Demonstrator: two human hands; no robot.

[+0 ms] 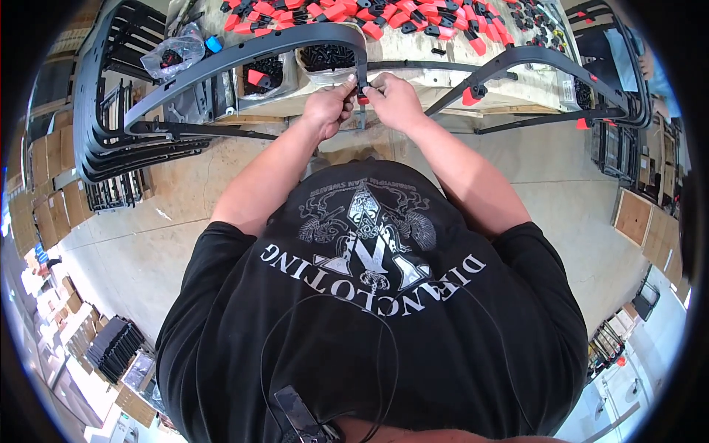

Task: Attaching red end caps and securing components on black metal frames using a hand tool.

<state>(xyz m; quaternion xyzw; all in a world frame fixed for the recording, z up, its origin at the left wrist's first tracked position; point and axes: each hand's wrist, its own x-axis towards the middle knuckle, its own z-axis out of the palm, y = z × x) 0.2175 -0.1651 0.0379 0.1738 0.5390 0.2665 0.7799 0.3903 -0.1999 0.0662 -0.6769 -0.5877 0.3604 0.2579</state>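
Observation:
A black metal tube frame [255, 49] arches across the front of the workbench, and its bent end comes down between my hands. My left hand [330, 111] is closed at the left side of this tube end, its thumb pointing up along it. From the right, my right hand [395, 102] pinches the same end with thumb and fingers. A small red and black piece [362, 99] shows on the tube between my fingertips; its exact fit is partly covered by them. To the right stands another bent black frame [517, 57] with a red plastic piece [470, 97] on it.
Red and black plastic pieces [413, 16] lie heaped on the workbench [399, 81]. Behind the frame are a bin of black hardware [329, 57] and a tray of black parts [266, 76]. Stacked black frames [100, 111] stand at the left, beside a clear plastic bag [173, 55].

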